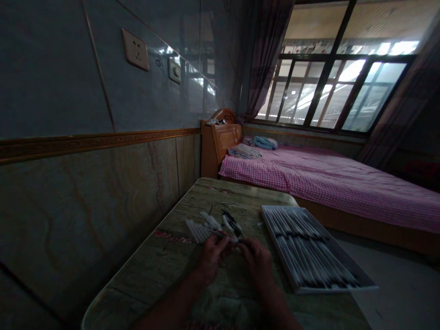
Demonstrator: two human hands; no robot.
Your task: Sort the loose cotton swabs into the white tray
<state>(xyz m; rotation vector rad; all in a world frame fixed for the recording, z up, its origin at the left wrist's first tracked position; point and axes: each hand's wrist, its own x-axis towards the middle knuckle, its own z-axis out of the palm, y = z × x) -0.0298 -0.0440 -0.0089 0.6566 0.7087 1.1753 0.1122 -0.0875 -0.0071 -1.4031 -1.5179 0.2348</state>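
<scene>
My left hand [213, 252] and my right hand [257, 259] meet over the table, both with closed fingers. Between their fingertips is a slim, pale, pen-like tube [233, 239], partly covered by the fingers. Just beyond the left hand lies a row of white tubes [195, 230], with more whitish pieces [210, 220] beside them. A small pile of black and white slender parts [232, 223] rests past the fingertips. To the right of my right hand, a shallow white box [279, 254] holds many pen-like white sticks [302, 247] with dark ends, in two rows.
The marble-patterned table [137, 284] stands against a tiled wall [130, 192] on the left. A bed [309, 178] with a pink checked sheet is beyond its far edge. The box's right side reaches the table's right edge, above the floor [385, 275].
</scene>
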